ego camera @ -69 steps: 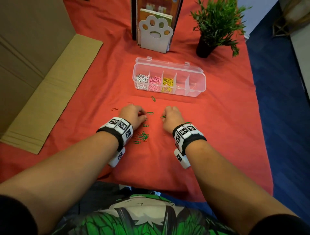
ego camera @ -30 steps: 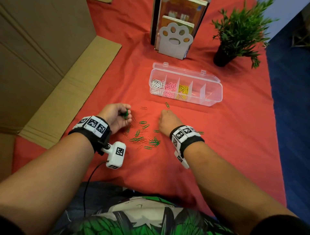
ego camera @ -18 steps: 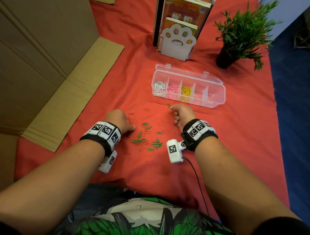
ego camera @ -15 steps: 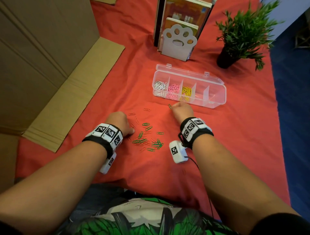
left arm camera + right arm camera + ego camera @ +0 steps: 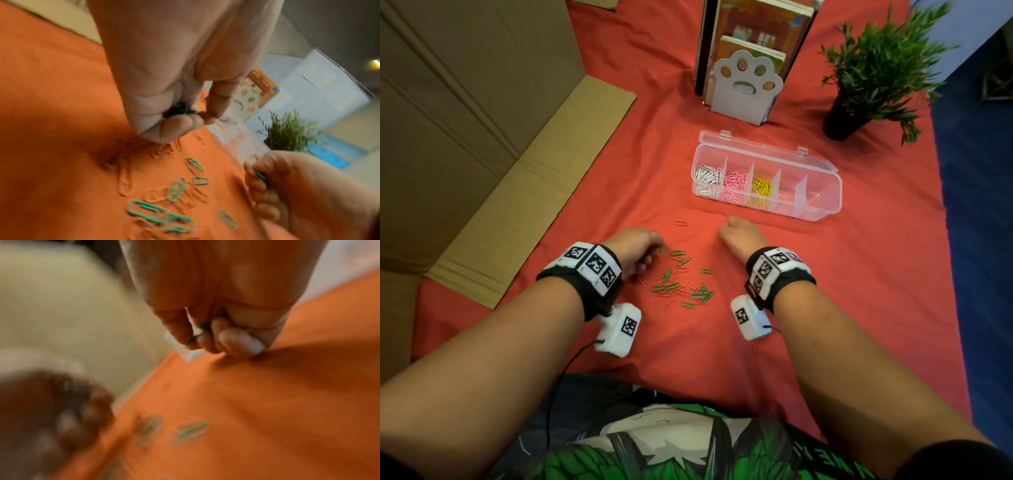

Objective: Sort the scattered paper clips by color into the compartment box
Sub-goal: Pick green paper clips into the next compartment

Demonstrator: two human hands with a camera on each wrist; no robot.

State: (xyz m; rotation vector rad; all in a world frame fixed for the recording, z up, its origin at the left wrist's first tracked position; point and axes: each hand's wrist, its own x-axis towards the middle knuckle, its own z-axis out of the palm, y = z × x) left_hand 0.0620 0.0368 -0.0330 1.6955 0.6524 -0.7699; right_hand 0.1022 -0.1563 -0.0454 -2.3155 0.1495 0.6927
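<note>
Both hands clenched: left hand grasping green clips, right hand pinching one green clip.

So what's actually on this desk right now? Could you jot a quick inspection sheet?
Surface: red cloth.
Job's things: clear compartment box, open, holding white, pink and yellow clips; green paper clips and a few red ones loose on the cloth.
Clutter: potted plant, paw bookend, cardboard.
Grips: left hand and right hand both hold green clips.
Cables: black wire from left wrist camera.
Surroundings: blue floor.
</note>
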